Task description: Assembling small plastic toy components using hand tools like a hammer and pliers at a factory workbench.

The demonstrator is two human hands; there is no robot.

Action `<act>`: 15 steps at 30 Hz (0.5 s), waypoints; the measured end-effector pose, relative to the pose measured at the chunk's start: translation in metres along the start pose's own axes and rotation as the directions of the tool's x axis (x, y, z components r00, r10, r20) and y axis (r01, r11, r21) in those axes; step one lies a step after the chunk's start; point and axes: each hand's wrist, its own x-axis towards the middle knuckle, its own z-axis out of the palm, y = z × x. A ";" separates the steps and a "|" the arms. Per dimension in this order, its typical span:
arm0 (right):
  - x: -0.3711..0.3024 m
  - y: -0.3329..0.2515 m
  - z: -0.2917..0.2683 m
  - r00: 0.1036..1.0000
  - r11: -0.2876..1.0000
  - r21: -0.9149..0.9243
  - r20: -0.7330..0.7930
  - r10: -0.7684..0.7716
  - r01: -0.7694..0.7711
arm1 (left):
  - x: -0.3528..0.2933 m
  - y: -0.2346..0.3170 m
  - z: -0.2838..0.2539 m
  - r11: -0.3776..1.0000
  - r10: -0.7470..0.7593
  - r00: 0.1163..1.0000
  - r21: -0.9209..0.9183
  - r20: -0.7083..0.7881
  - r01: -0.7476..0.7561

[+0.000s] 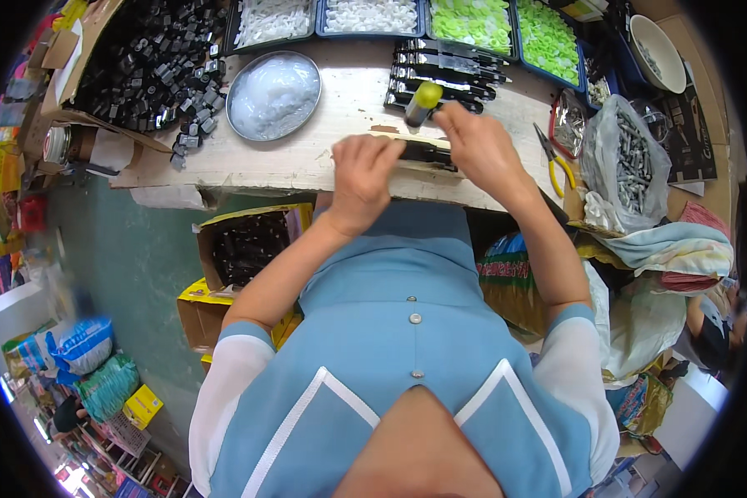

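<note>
1. At the near edge of the pale, scuffed wooden bench [349, 104], a slim black part [429, 153] lies lengthwise in front of you, between your two hands.
2. Your left hand [362, 176] has its fingers curled down at the part's left end; how firmly they grip it, you cannot tell from this angle.
3. Your right hand [478, 149] is closed around the handle of a hammer [424, 100], which is mostly hidden by your fingers. Its stubby round head has a glossy yellow-green end and a dark end; whether it touches anything is unclear.
4. Just beyond the hammer, more long, narrow black parts [444, 70] lie side by side in a stack.
5. To your left sits a round metal bowl [267, 138] with a smooth, whitish, jelly-like mound [274, 95], beside a heap of blocky black and grey pieces [158, 70].
6. Along the far side, trays hold small white pieces [372, 15] and lime-green pieces [471, 21].
7. To your right are yellow-handled pliers [551, 158] and a crinkled clear plastic bag [596, 153] of slender metal pieces [631, 170].
</note>
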 end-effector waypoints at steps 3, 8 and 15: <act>-0.001 -0.006 0.003 0.977 0.984 0.151 -0.203 -0.068 0.100 | -0.015 0.018 0.011 0.994 0.078 0.996 -0.085 0.036 -0.075; 0.009 -0.017 0.028 0.987 0.988 -0.009 0.039 -0.156 0.157 | -0.022 0.020 0.023 0.985 0.137 0.990 -0.114 0.032 -0.133; 0.004 -0.016 0.029 0.996 0.996 -0.005 0.001 -0.085 0.085 | -0.021 0.018 0.022 0.972 0.197 0.980 -0.138 0.025 -0.192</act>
